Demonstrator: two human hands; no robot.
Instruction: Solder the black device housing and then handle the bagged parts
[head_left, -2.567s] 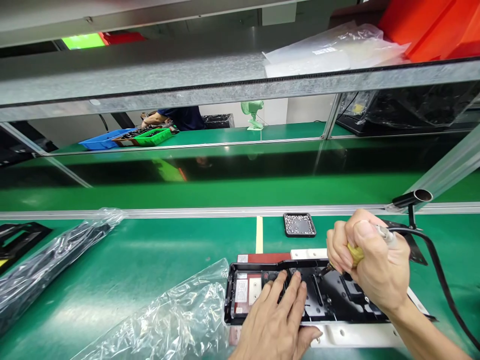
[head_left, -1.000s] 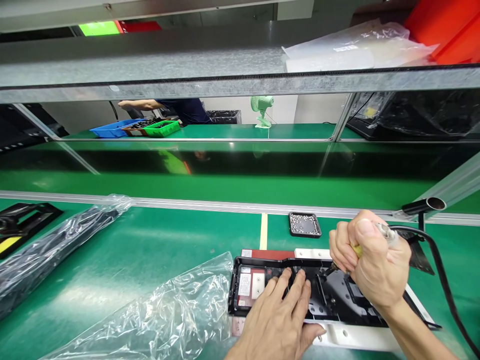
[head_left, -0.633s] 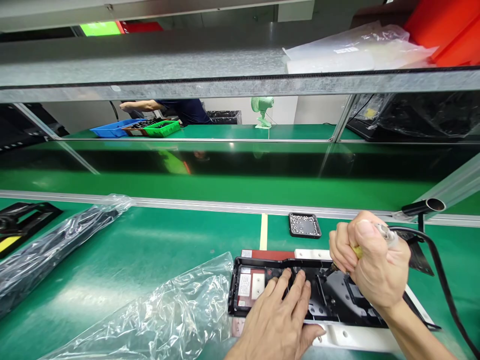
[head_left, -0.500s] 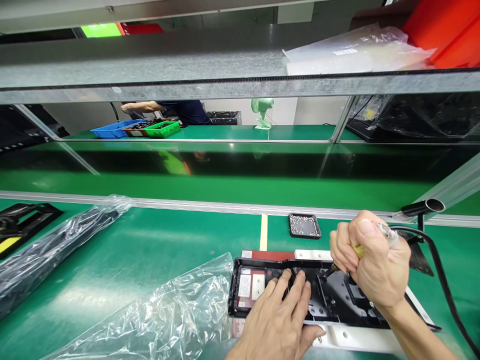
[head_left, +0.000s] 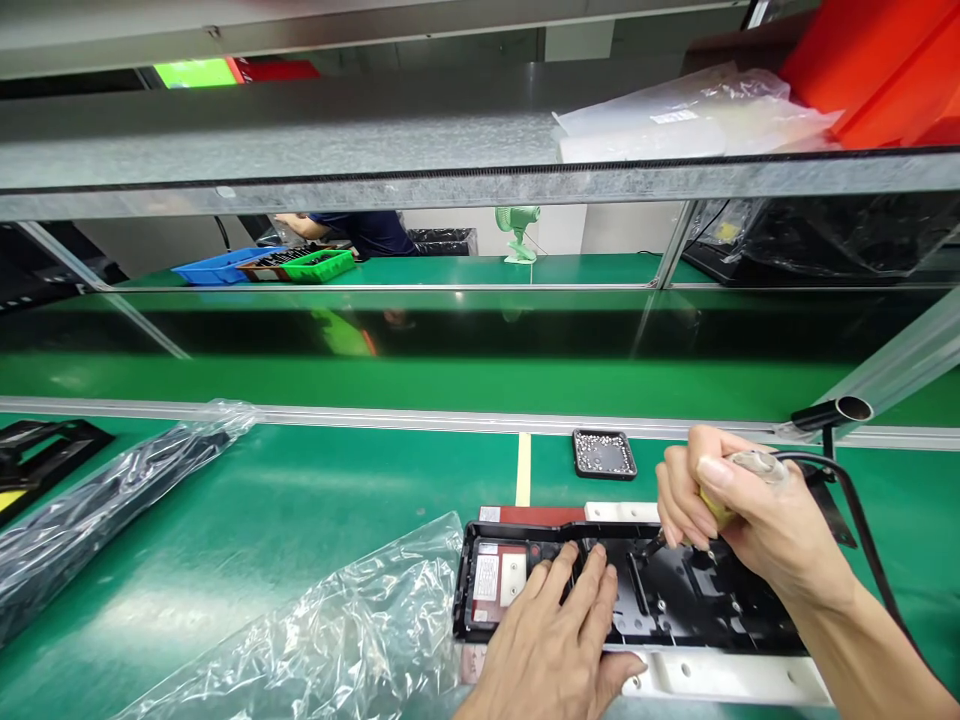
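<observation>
A long black plastic housing (head_left: 667,590) lies in a fixture with white blocks (head_left: 720,675) and a reddish-brown base (head_left: 540,515). My left hand (head_left: 551,630) rests flat across the housing's left half, fingers stretched out. In a closed fist, my right hand (head_left: 750,510) grips an electric screwdriver (head_left: 716,508) with a yellowish body and a cable at its upper end. The driver slants down to the left, its dark tip at the housing's upper middle; whether it sits on a screw cannot be made out. Behind the housing stands a small black tray (head_left: 604,455) of tiny screws.
Clear plastic film (head_left: 352,620) lies left of the fixture. Further left are a bagged dark part (head_left: 127,510) and a black frame (head_left: 52,455). A black cable (head_left: 862,510) hangs at right near a metal tube (head_left: 832,412). Across the bench, a person (head_left: 367,232) works behind bins (head_left: 225,267).
The view has shifted slightly. My right hand, still around the screwdriver, has tilted, its wrist now further right and higher. The left hand stays on the housing. The other person's arm has moved.
</observation>
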